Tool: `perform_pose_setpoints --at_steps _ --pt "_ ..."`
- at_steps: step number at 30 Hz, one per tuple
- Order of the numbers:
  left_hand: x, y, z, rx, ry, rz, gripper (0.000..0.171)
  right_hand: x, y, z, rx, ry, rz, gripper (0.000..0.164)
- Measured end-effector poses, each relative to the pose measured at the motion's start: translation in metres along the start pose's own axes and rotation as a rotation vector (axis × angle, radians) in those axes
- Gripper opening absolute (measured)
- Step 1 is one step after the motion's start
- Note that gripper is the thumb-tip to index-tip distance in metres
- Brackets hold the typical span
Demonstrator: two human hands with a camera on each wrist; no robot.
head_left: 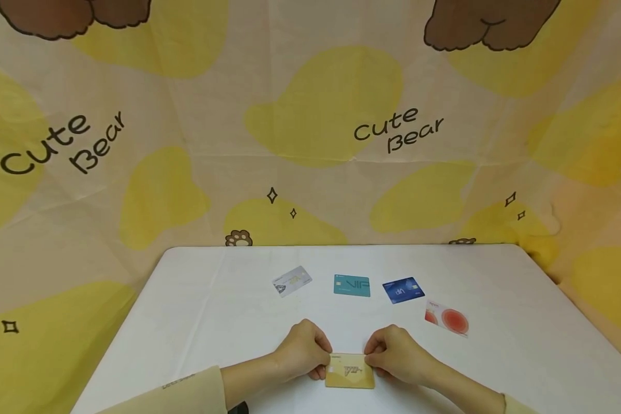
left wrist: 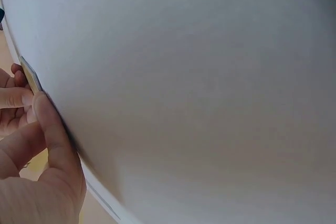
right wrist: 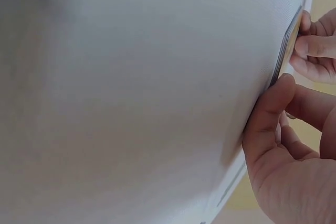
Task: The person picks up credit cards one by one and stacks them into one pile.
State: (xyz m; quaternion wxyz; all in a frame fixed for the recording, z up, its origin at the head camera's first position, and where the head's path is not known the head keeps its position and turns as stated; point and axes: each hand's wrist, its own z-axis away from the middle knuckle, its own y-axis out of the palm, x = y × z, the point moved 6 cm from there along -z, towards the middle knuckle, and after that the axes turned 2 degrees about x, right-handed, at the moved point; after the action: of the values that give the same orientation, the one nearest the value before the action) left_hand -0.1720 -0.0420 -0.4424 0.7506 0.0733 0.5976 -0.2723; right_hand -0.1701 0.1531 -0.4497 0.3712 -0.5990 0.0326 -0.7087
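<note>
At the near side of the white table, a gold bank card [head_left: 349, 376] lies face up between both hands. In the right wrist view, layered edges [right wrist: 282, 56] show under the gold face, like a small stack of cards. My left hand [head_left: 302, 351] pinches the left side of the stack with thumb and fingers. On the opposite side, my right hand [head_left: 398, 356] pinches the right edge the same way. The stack sits flat, close to the tabletop.
Beyond the hands lie a silver card [head_left: 292, 281], a teal card [head_left: 352, 292], a blue card [head_left: 403, 296] and a white card with red circles [head_left: 447, 318]. A dark object [head_left: 240, 409] pokes in beside the left sleeve. A patterned cloth [head_left: 310, 126] hangs behind the table [head_left: 207, 310].
</note>
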Motion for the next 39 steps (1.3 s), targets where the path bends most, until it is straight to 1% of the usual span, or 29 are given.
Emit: perform_pose_setpoints --at_steps 6,9,12,15,21,23,29,32,35,39 --pt "0.002 -0.002 0.002 0.000 -0.025 0.000 0.009 0.001 0.000 0.001 0.011 0.000 -0.014 0.006" --pt "0.001 -0.004 0.001 -0.001 -0.016 -0.014 0.010 0.004 -0.003 0.002 0.023 -0.017 -0.012 0.005" --pt "-0.003 -0.008 0.001 -0.010 0.008 -0.047 0.013 0.007 -0.007 0.003 0.024 -0.032 0.001 0.004" --pt "-0.010 -0.013 0.001 -0.024 0.041 -0.081 0.016 0.011 -0.015 0.002 0.004 -0.031 0.014 0.005" --pt "-0.028 -0.024 0.000 -0.050 0.107 -0.126 0.015 0.020 -0.032 0.001 -0.067 0.011 -0.003 0.013" --pt "-0.033 -0.028 -0.002 -0.068 0.122 -0.139 0.016 0.024 -0.039 0.000 -0.087 0.003 -0.011 0.014" --pt "-0.049 -0.040 -0.010 -0.110 0.165 -0.152 0.018 0.034 -0.058 0.000 -0.117 -0.073 -0.015 0.021" --pt "-0.054 -0.047 -0.017 -0.133 0.185 -0.163 0.018 0.037 -0.069 -0.004 -0.151 -0.093 -0.007 0.022" --pt "-0.055 -0.055 -0.025 -0.156 0.192 -0.172 0.018 0.039 -0.080 -0.009 -0.192 -0.099 0.009 0.021" --pt "-0.052 -0.061 -0.037 -0.180 0.189 -0.197 0.018 0.037 -0.094 -0.016 -0.234 -0.102 0.025 0.019"
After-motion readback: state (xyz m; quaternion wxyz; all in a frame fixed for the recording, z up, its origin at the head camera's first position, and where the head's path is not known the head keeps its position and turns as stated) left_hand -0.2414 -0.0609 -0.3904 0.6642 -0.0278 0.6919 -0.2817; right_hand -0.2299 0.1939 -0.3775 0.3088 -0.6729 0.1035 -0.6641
